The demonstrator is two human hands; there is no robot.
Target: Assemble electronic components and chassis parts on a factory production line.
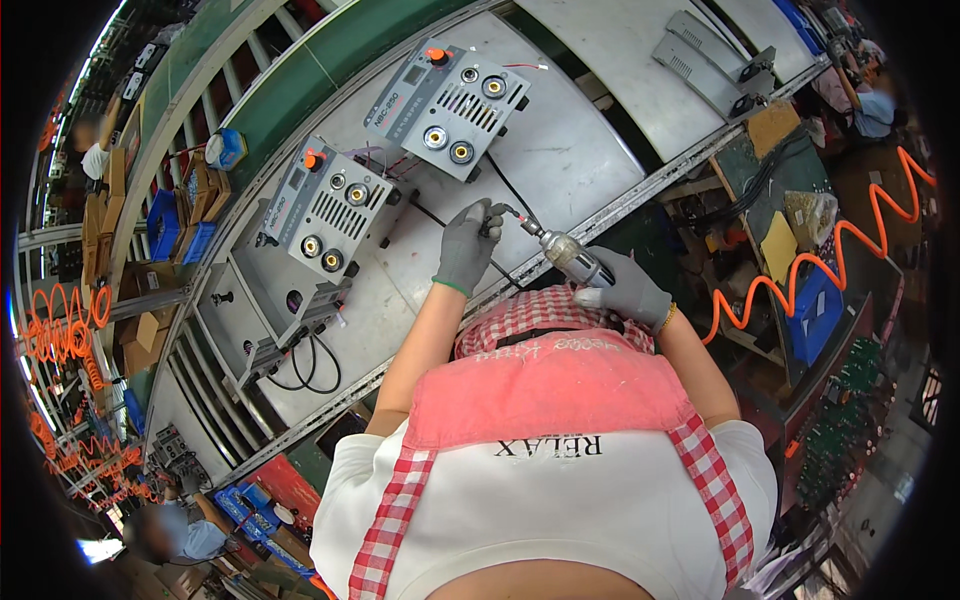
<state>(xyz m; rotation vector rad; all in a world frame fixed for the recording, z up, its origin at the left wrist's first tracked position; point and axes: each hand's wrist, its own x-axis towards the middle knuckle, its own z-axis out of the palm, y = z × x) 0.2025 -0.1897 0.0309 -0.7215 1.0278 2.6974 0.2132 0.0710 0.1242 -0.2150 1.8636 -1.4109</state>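
Roughly along a diagonal under the hands runs the near edge of the grey bench (pixel 385 325), trimmed with a pale metal rail (pixel 685 163). The driver (pixel 568 255) reaches inward across that edge, its body by the apron and its bit end toward the bench. An open stretch of grey surface lies between the left forearm and the lower unit, and a wider one to the right of the upper unit. At the right, an orange coiled hose (pixel 836 240) bounds the space beyond the elbow.

Counting up: two gloved hands, one driver, and two units with grey front panels, the upper unit (pixel 445 108) and the lower unit (pixel 328 212). Each panel carries one orange knob and three large brass-centred sockets. One open metal housing (pixel 240 300) sits beside the lower unit; one bent metal cover (pixel 705 65) lies at the upper right.

As for the grip, the right hand (pixel 628 287) is wrapped around the driver's rear, so the tool projects up and left from the palm. The left hand (pixel 465 245) has its fingers curled together just beside the bit; whether they pinch some small part, I cannot tell. Black cable (pixel 427 209) passes behind the left hand.
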